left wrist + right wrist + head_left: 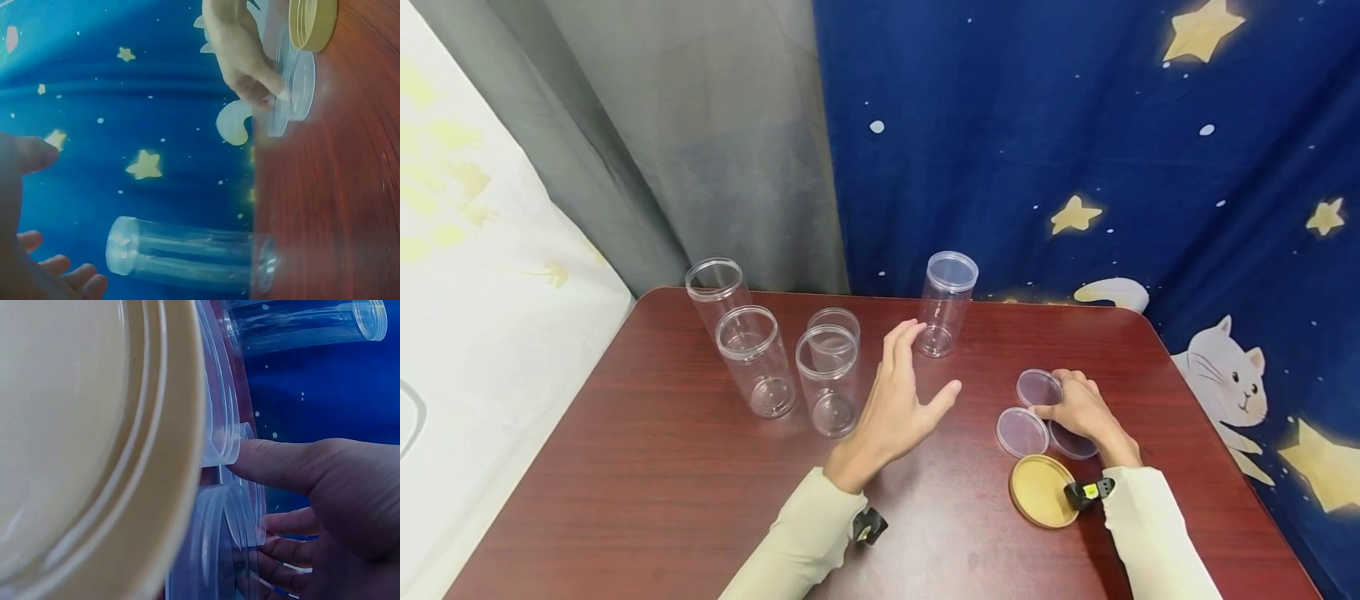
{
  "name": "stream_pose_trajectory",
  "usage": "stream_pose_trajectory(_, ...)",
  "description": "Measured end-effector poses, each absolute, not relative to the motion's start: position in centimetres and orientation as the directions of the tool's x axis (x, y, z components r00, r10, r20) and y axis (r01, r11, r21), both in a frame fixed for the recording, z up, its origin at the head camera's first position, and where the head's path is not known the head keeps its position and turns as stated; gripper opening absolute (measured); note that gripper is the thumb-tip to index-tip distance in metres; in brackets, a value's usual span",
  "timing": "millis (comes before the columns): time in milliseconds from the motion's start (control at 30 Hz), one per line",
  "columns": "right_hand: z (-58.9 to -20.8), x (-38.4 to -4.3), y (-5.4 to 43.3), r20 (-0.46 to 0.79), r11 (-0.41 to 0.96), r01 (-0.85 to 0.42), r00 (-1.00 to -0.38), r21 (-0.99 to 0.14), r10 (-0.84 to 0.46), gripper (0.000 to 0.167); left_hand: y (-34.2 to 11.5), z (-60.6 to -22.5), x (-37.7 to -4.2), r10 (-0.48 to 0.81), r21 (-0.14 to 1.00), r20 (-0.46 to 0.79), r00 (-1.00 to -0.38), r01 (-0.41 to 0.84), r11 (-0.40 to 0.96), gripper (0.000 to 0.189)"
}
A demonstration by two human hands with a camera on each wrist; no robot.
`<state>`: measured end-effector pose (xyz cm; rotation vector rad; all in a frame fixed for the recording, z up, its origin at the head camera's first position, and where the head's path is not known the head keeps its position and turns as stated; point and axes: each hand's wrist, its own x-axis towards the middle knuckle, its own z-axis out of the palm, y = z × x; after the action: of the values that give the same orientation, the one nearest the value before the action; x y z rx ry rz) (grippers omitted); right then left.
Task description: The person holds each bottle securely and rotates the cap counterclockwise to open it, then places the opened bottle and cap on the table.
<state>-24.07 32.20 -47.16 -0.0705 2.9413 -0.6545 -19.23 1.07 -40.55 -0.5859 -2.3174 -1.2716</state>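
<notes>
My left hand (895, 408) hangs over the middle of the table, fingers spread and thumb apart, holding nothing. Just beyond its fingertips a clear plastic jar (946, 308) stands upright with a clear lid (123, 245) on top. At the right, my right hand (1084, 408) has its thumb and fingers at the edge of the farthest clear lid (1039, 388), pinching it. Another clear lid (1022, 432) lies close by the thumb, and a third clear lid (1073, 442) is partly hidden under the hand. A gold lid (1043, 492) lies nearest, beside the right wrist.
Several open clear jars (756, 367) stand upright left of my left hand, two of them overlapping in the head view. The dark red wooden table (647, 500) ends at a grey and blue starry curtain (970, 150). White cloth (490, 250) hangs at the left.
</notes>
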Motion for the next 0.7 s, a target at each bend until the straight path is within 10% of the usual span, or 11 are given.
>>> stream_pose_trajectory(700, -47.3, -24.1, 32.3, -0.131, 0.898, 0.002, -0.989, -0.440, -0.062, 0.076, 4.7, -44.9, -27.1, -0.057, 0.839, 0.228, -0.972, 0.166, 0.519, 0.094)
